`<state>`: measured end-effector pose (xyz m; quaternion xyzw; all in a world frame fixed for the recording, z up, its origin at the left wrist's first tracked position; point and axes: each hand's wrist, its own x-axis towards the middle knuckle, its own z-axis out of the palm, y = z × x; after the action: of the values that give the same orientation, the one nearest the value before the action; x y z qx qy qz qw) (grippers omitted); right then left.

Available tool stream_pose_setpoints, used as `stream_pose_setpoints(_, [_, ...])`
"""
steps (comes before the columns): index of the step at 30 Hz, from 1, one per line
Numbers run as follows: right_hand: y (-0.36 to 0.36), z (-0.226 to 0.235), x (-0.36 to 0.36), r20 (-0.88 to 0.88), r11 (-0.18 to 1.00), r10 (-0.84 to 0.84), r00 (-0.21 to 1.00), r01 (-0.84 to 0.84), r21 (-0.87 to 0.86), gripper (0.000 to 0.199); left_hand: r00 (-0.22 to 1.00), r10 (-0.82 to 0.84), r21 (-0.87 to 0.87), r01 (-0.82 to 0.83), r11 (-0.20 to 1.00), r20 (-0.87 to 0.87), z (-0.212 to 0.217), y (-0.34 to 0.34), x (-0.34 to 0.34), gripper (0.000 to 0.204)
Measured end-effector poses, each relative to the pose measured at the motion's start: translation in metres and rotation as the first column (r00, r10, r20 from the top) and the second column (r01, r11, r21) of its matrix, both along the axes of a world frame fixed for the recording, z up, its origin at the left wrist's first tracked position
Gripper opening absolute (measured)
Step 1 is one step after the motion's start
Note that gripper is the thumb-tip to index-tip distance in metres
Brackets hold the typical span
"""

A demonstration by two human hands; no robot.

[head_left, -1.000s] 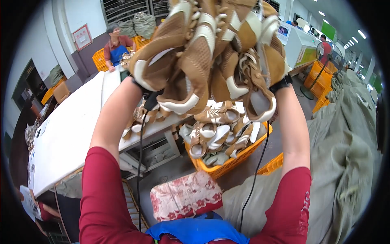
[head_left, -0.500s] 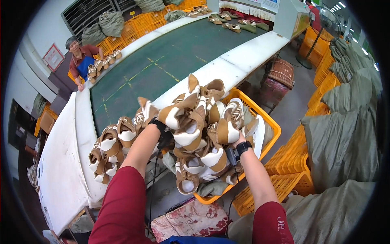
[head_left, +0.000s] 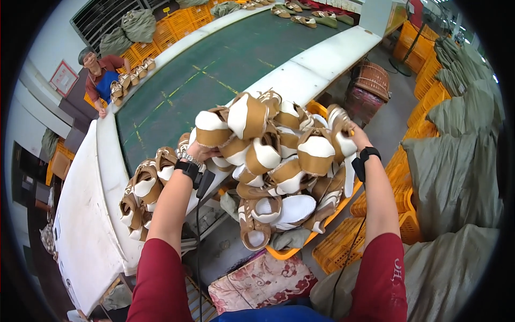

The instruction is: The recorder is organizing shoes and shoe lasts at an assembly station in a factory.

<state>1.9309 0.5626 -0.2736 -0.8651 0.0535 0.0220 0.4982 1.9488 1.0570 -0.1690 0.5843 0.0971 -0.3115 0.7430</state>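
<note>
Both hands were mostly hidden by a big armful of brown-and-white sandals [head_left: 271,155], held up over the yellow crate [head_left: 343,206] and the surface's white edge [head_left: 322,56]. The left hand [head_left: 197,153] and the right hand [head_left: 358,138] gripped the bundle's sides. More sandals [head_left: 140,196] lay on the surface. A framed red-edged sign [head_left: 63,79] hung on the far wall.

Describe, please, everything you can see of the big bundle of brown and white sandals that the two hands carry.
The big bundle of brown and white sandals is a dense cluster of many open-toed pieces with tan straps and white insoles, leather-like in look. They point every way, some hanging down below. The left hand presses it from one side, the right hand from the other. It is held in the air at the near edge of the long green-topped table, above an orange plastic crate.
</note>
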Motion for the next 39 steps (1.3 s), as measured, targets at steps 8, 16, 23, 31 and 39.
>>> stream_pose_setpoints(8, [0.015, 0.056, -0.017, -0.518, 0.945, 0.144, 0.843, -0.272, -0.180, 0.057, 0.945, 0.071, 0.263, -0.160, 0.951, 0.320, -0.014, 0.026, -0.004, 0.036])
stream_pose_setpoints(16, [0.007, 0.095, -0.041, -0.460, 0.993, -0.083, 0.884, 0.034, -0.116, 0.061, 0.910, 0.096, 0.260, -0.215, 0.941, 0.404, 0.049, -0.007, 0.002, 0.058])
stream_pose_setpoints(23, [-0.004, 0.044, -0.046, 0.008, 0.985, -0.171, 0.985, 0.171, -0.033, 0.041, 0.874, 0.257, 0.245, -0.379, 0.892, 0.413, 0.038, 0.017, -0.018, 0.072])
stream_pose_setpoints(31, [0.051, 0.083, -0.084, 0.458, 0.633, -0.763, 0.456, 0.673, 0.383, 0.029, 0.615, 0.428, -0.038, -0.543, 0.839, 0.662, 0.049, 0.024, -0.140, 0.048])
stream_pose_setpoints(39, [0.322, 0.122, -0.304, 0.380, 0.762, -0.314, 0.870, -0.007, 0.647, 0.016, 0.440, -0.601, 0.229, 0.647, 0.728, 0.667, 0.097, -0.082, -0.494, 0.020])
